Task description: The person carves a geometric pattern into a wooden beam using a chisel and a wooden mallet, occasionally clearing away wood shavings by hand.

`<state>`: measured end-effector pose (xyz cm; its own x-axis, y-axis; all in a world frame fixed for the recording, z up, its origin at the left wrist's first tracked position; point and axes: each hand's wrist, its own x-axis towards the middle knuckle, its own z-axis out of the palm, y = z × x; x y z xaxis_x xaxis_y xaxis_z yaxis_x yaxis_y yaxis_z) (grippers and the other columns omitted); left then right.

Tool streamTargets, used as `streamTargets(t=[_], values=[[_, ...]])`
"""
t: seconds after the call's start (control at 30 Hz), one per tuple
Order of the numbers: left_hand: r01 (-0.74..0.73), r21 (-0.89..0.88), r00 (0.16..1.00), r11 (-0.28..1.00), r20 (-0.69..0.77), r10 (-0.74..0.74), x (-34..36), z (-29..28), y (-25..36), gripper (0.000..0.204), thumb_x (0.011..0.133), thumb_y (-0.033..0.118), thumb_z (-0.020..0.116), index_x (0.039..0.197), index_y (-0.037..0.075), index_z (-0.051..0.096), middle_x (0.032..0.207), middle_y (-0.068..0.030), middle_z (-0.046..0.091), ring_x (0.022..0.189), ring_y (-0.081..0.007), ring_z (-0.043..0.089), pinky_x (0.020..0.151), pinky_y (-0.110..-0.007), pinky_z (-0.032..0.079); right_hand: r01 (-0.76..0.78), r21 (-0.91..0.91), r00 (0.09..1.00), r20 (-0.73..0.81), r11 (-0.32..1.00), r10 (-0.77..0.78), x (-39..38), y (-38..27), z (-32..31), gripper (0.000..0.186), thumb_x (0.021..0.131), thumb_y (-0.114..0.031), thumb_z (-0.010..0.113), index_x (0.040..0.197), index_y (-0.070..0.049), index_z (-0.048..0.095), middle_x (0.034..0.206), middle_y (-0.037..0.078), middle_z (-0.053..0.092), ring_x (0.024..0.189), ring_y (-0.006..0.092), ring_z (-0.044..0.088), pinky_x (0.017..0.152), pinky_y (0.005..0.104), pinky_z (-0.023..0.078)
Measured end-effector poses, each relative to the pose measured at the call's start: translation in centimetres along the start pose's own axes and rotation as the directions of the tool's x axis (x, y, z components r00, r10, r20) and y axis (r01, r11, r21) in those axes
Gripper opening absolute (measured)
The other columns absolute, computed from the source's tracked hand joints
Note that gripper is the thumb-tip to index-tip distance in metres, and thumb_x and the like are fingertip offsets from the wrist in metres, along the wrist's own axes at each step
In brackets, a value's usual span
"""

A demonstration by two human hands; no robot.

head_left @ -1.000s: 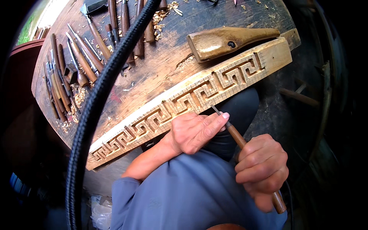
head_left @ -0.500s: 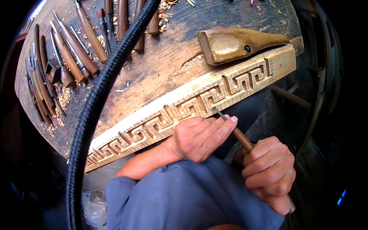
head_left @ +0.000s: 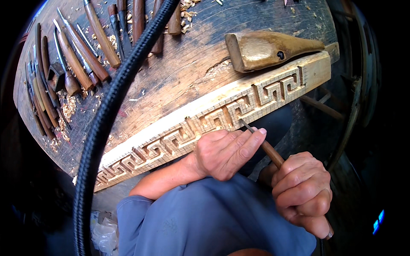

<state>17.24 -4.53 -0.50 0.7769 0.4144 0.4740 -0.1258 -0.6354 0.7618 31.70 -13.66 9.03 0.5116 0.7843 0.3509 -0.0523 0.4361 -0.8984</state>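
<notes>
Head view looks down on a long pale wooden board carved with a meander key pattern (head_left: 222,117), lying along the near edge of a dark, worn round wooden workbench (head_left: 171,81). The left hand (head_left: 226,153) rests just below the board's middle, fingers pressed together around the thin metal blade of a brown wooden-handled chisel (head_left: 267,147), steering its tip onto the board's lower edge. The right hand (head_left: 301,194), further below the board and to the right, is closed in a fist around the chisel's handle.

Judging from the board, the work is well along: the key pattern stands cut in relief along nearly its whole length, from the far left end to the squared spirals near the right end. A fine pencilled grid shows along the lower strip, which looks uncut, so trimming and cleaning there appear to remain.

Just above the board's right part lies a thick light-brown wooden mallet (head_left: 269,49). Up and left of the board, a row of brown-handled carving chisels (head_left: 72,64) lies fanned out among pale wood shavings (head_left: 68,106). A black ribbed hose (head_left: 106,128) crosses over the board's left end
</notes>
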Motion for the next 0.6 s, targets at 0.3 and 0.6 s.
streamTargets(t=[0.3,0.6], values=[[0.067,-0.027,0.998,0.997,-0.009,-0.068,-0.4,0.0,0.1,0.038,0.089,-0.010,0.078,0.126,-0.012,0.075,0.095,-0.0140,0.083,0.077,-0.0240,0.083,0.061,-0.033,0.064,0.027,-0.079,0.999,0.038,0.996,-0.024,-0.5,1.4,1.0,0.066,0.117,-0.051,0.063,0.071,-0.007,0.047,0.069,0.015,0.070,0.046,0.0199,0.058,0.042,0.0306,0.041],[-0.022,-0.043,1.000,0.999,0.016,0.023,0.4,0.1,0.2,0.034,0.094,-0.006,0.077,0.127,-0.013,0.075,0.105,-0.0219,0.084,0.085,-0.0266,0.084,0.073,-0.033,0.067,0.132,-0.133,0.991,0.031,0.982,-0.129,-1.1,0.8,0.6,0.063,0.119,-0.046,0.061,0.072,-0.007,0.049,0.065,0.013,0.068,0.044,0.0179,0.057,0.039,0.0291,0.037]])
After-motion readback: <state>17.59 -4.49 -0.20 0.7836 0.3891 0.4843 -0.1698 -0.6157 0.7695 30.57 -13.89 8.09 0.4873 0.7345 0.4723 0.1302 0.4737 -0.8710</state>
